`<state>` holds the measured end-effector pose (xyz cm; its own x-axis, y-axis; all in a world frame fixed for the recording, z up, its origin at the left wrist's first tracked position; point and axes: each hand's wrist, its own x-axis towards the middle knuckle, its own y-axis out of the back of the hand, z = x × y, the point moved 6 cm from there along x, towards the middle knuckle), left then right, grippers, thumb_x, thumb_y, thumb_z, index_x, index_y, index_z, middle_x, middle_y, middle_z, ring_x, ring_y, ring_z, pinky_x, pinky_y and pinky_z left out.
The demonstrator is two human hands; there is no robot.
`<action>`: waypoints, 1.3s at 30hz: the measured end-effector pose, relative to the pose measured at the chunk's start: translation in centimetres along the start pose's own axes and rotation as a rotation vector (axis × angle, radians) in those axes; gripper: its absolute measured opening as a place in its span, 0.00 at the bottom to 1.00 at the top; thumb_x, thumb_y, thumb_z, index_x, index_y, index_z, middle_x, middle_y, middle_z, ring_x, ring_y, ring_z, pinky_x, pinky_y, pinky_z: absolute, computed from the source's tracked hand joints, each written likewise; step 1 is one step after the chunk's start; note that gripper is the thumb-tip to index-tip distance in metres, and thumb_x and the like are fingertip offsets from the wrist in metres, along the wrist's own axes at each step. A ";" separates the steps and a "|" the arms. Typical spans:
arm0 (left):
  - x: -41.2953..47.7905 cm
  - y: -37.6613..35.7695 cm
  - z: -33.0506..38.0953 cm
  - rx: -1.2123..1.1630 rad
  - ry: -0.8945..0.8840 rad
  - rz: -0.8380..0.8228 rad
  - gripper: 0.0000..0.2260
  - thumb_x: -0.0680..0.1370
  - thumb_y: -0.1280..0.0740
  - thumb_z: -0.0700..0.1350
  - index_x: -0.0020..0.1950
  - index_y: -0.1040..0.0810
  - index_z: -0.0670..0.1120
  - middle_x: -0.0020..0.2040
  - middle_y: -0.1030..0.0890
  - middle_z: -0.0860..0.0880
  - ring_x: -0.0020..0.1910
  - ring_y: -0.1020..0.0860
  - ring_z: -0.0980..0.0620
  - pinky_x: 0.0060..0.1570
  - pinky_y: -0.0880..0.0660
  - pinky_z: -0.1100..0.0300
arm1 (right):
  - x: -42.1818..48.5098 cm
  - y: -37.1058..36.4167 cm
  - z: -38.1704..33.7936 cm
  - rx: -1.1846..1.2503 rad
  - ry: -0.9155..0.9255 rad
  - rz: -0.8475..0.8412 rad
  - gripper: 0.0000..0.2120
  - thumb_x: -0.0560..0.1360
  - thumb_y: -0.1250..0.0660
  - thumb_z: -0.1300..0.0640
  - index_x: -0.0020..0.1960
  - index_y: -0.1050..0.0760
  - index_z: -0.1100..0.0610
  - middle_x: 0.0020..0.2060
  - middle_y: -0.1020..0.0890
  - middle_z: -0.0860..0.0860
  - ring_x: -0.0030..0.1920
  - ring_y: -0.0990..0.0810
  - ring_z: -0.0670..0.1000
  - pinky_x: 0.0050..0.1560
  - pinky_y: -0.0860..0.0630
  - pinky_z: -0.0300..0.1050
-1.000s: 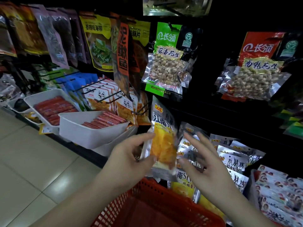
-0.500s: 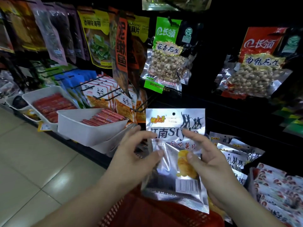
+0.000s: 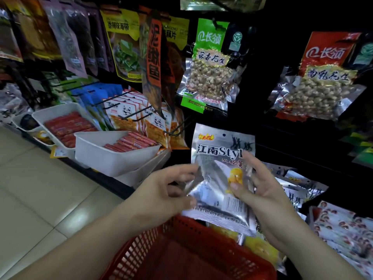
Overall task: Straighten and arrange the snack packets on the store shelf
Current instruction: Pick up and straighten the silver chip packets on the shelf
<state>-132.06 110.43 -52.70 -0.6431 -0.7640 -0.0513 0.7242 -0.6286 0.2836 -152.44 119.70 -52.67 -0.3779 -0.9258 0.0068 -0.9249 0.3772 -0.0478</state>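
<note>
The red basket (image 3: 201, 249) sits nearest, below both forearms. Above its far rim, the left hand (image 3: 161, 197) pinches the left edge of the silver snack packet (image 3: 218, 158), though the fingers there are blurred. The right hand (image 3: 262, 190) grips the right edge, thumb on the front. The packet stands upright, facing the camera, in front of the shelf. Matching shelf packets (image 3: 298, 184) lie just behind. A white tray (image 3: 113, 158) of red sausages sits to the left. A green peanut bag (image 3: 210, 77) hangs above.

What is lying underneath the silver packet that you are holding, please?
Below the silver packet is a red basket, and yellow packets peek out under the packet's bottom edge. The packet and the right hand hide the rest.
</note>
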 end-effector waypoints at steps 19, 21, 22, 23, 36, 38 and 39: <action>-1.8 -3.5 1.2 0.769 -0.599 0.194 0.20 0.77 0.34 0.36 0.61 0.21 0.58 0.58 0.23 0.60 0.55 0.23 0.54 0.41 0.20 0.54 | -1.1 -1.4 -0.4 0.098 -0.046 0.081 0.25 0.74 0.26 0.48 0.69 0.26 0.37 0.56 0.15 0.42 0.55 0.14 0.48 0.53 0.15 0.56; -2.6 -5.7 0.8 0.835 -0.679 0.106 0.18 0.77 0.33 0.38 0.61 0.22 0.58 0.61 0.23 0.59 0.54 0.23 0.52 0.38 0.20 0.54 | -1.0 -1.5 0.5 0.110 -0.113 0.142 0.18 0.77 0.27 0.53 0.65 0.24 0.49 0.50 0.16 0.59 0.47 0.14 0.61 0.46 0.15 0.57; -3.0 -6.7 0.8 0.820 -0.700 0.031 0.16 0.77 0.33 0.41 0.60 0.22 0.58 0.63 0.23 0.59 0.56 0.23 0.53 0.41 0.20 0.54 | -1.1 -0.9 1.2 0.051 -0.140 0.208 0.13 0.80 0.29 0.56 0.62 0.25 0.56 0.46 0.21 0.63 0.43 0.17 0.63 0.44 0.16 0.56; -3.4 -7.2 0.9 0.765 -0.696 -0.034 0.13 0.79 0.33 0.44 0.61 0.22 0.58 0.64 0.23 0.59 0.57 0.22 0.54 0.46 0.19 0.55 | -1.3 -0.2 1.7 -0.048 -0.169 0.268 0.11 0.82 0.31 0.58 0.60 0.28 0.60 0.43 0.23 0.62 0.41 0.20 0.62 0.45 0.18 0.58; 3.2 3.2 -2.6 0.190 -0.046 0.237 0.13 0.75 0.24 0.41 0.55 0.19 0.56 0.41 0.16 0.50 0.36 0.19 0.49 0.35 0.23 0.57 | 2.3 -4.1 0.8 -0.309 -0.101 -0.130 0.05 0.81 0.30 0.57 0.54 0.16 0.50 0.50 0.14 0.47 0.47 0.16 0.49 0.52 0.23 0.55; 5.3 5.0 -3.9 0.295 -0.025 0.290 0.06 0.76 0.25 0.45 0.45 0.21 0.53 0.40 0.16 0.52 0.40 0.18 0.51 0.39 0.21 0.54 | 5.3 -3.9 0.4 -0.260 -0.105 -0.158 0.12 0.78 0.30 0.45 0.54 0.14 0.50 0.54 0.14 0.51 0.55 0.16 0.55 0.55 0.20 0.57; 6.6 5.9 -4.3 0.321 -0.026 0.298 0.06 0.76 0.26 0.46 0.44 0.22 0.53 0.41 0.16 0.51 0.42 0.18 0.50 0.41 0.19 0.51 | 7.3 -3.1 0.5 -0.228 -0.109 -0.101 0.16 0.78 0.31 0.40 0.53 0.13 0.51 0.53 0.13 0.51 0.56 0.15 0.54 0.57 0.20 0.56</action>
<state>-131.02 101.06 -55.50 -0.4267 -0.8987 0.1013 0.7677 -0.3007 0.5659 -152.26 111.78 -52.99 -0.2884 -0.9514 -0.1082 -0.9477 0.2675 0.1738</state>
